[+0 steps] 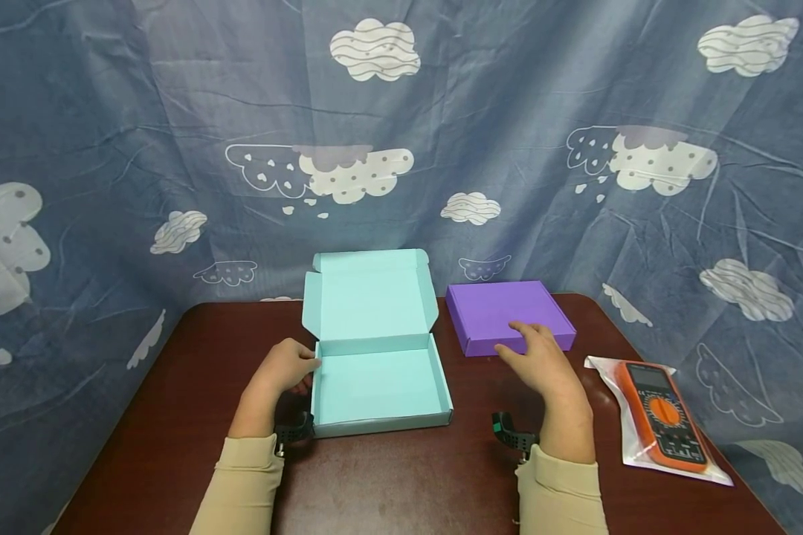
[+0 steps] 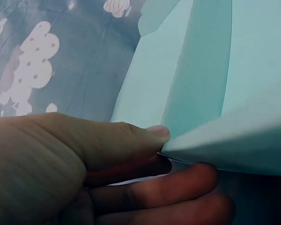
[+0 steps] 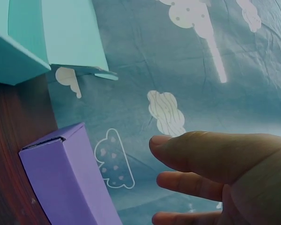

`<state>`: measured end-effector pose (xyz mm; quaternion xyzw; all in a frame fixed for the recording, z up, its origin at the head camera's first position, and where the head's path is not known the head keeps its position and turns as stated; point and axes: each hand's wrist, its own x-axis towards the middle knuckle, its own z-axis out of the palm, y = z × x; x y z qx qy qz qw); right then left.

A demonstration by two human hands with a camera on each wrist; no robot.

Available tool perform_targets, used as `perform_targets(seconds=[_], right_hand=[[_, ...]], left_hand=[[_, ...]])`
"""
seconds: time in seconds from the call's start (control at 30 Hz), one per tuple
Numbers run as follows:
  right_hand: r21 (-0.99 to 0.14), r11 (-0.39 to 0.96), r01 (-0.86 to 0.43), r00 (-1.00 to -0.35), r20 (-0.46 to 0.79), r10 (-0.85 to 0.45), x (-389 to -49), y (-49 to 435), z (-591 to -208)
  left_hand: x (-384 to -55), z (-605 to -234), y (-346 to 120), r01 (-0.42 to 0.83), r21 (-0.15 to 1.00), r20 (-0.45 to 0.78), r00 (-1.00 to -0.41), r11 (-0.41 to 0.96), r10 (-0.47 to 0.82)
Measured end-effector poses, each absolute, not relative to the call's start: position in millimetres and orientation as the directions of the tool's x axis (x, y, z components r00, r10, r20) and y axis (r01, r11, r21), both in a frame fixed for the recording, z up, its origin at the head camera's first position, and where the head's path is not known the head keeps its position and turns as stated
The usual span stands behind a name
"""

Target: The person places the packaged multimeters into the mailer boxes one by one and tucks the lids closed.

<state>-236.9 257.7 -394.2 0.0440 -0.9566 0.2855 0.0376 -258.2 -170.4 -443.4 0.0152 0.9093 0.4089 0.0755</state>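
Note:
A light teal cardboard box (image 1: 378, 386) lies with its lid (image 1: 375, 293) raised at the back and nothing inside. My left hand (image 1: 282, 365) pinches its left side wall. In the left wrist view the thumb (image 2: 140, 138) presses at the box edge, and the other fingers (image 2: 178, 187) curl on the outer side below. Over the front of a closed purple box (image 1: 498, 305) hovers my right hand (image 1: 542, 362), thumb and fingers spread with nothing between them. The right wrist view has that hand (image 3: 225, 164) to the right of the purple box (image 3: 61, 178).
On the right side of the dark reddish-brown table (image 1: 415, 483) lies an orange and black multimeter (image 1: 665, 416) on a clear plastic bag (image 1: 632, 438). A blue curtain (image 1: 529, 223) with white cloud patterns hangs behind and around the table.

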Motion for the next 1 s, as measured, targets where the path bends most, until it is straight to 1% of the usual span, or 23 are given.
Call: perform_targets(seconds=[0.37,0.6,0.8,1.0], right_hand=[[-0.538,0.84,-0.076,-0.997,0.038,-0.067,-237.4,257.9,-394.2],[-0.53,0.845,-0.073,-0.997,0.025,-0.07,-238.2,258.0,-393.8],[-0.532,0.844,-0.073,-0.997,0.023,-0.072,-238.7,257.5,-393.9],[-0.531,0.844,-0.072,-0.997,0.023,-0.07,-239.2,257.6,-394.3]], left_hand=[[-259.9,-444.3,-146.9,0.011,0.75,-0.101,-0.986,0.662,0.132],[-258.1,-444.2,-133.2,0.05,0.752,-0.08,-0.983,0.657,0.165],[-258.9,-445.3,-129.7,0.057,0.757,-0.079,-0.981,0.651,0.179],[-259.7,-444.9,-128.4,0.037,0.76,-0.098,-0.981,0.649,0.17]])
